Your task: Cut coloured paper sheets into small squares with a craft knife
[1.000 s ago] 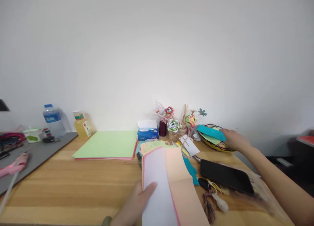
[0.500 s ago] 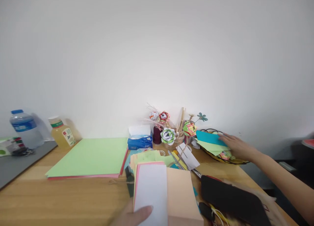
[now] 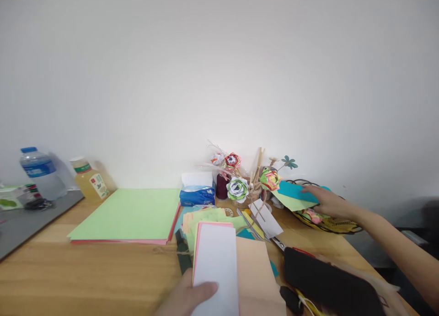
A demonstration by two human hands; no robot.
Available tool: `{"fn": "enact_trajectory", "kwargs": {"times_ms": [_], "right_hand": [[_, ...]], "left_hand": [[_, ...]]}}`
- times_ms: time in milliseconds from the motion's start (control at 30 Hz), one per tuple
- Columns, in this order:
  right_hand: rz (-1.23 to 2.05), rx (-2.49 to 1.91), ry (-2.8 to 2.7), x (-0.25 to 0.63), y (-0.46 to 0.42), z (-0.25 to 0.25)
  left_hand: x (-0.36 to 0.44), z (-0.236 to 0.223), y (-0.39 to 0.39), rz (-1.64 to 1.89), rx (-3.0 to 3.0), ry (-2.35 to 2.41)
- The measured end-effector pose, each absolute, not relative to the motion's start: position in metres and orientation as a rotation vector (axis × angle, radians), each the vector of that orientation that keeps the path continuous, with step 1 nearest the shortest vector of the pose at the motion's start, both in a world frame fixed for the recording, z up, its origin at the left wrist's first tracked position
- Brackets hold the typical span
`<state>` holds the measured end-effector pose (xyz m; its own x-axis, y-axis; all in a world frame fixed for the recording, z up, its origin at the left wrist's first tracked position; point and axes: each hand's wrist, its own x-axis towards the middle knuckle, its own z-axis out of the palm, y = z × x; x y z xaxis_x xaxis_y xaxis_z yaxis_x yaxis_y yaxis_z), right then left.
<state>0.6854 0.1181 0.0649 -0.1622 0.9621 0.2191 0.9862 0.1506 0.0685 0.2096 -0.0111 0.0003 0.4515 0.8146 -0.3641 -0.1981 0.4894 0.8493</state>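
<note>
At the bottom centre my left hand [image 3: 192, 292] grips a stack of paper strips [image 3: 217, 265], its thumb on the white top sheet, with pink and yellow edges showing beneath. My right hand [image 3: 324, 200] reaches to the far right, fingers closed on the edge of a blue paper strip [image 3: 297, 190]. A light green paper [image 3: 291, 202] lies just under the blue one. Both rest over the rim of a woven basket [image 3: 338, 225] that contains folded paper pieces. Beside the held strips lies a peach paper [image 3: 257, 270].
Green paper sheets [image 3: 126, 215] lie stacked at left. Behind stand a juice bottle [image 3: 89, 181], a water bottle [image 3: 43, 174], a tissue pack [image 3: 197, 190] and paper flowers [image 3: 238, 189]. Scissors [image 3: 278, 243], a white card [image 3: 265, 217] and a black flat object [image 3: 329, 279] lie at right.
The view has shifted slightly. My right hand's fingers have drawn together at the blue strip, and more of the basket's yellow inside shows. My left hand keeps its hold on the stack.
</note>
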Motion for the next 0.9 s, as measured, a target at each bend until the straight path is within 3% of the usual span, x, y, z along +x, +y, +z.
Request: {"fn": "enact_trajectory", "kwargs": {"times_ms": [633,900], "right_hand": [[-0.253,-2.063,-2.374,0.637,0.128,0.056],[-0.383,-2.073,-2.073,0.619,0.102,0.093]], "left_hand": [[0.227,0.026,-0.027,0.875,0.798,0.763],[0.223,0.015,-0.022,0.877,0.809,0.782]]}}
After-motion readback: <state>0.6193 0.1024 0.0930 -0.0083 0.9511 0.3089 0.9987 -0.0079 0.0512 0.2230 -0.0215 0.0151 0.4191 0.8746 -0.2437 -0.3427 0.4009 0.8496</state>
